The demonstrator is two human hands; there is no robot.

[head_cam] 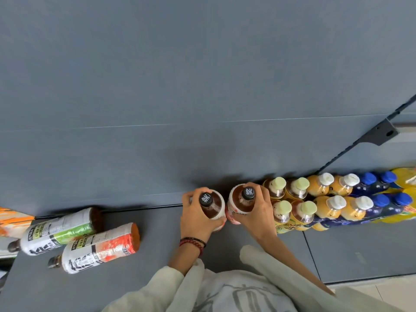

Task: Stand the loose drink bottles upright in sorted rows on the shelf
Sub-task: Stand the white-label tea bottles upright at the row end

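Observation:
My left hand (196, 218) grips an upright black-capped tea bottle (213, 204) on the grey shelf (157, 244). Beside it my right hand (258, 212) grips a second black-capped tea bottle (242, 202), which stands just left of the sorted rows. Those rows run right: green-capped bottles (290, 199), white-capped orange juice bottles (337, 197) and blue-capped bottles (382, 194). Two loose bottles lie on their sides at the left, one with a green label (58, 231) and one with an orange label (99, 247).
The grey back panel (180, 86) rises behind the shelf. A dark shelf bracket (382, 134) slants down at the right. An orange and white package (11, 221) lies at the far left edge. Bare shelf surface shows between the lying bottles and my hands.

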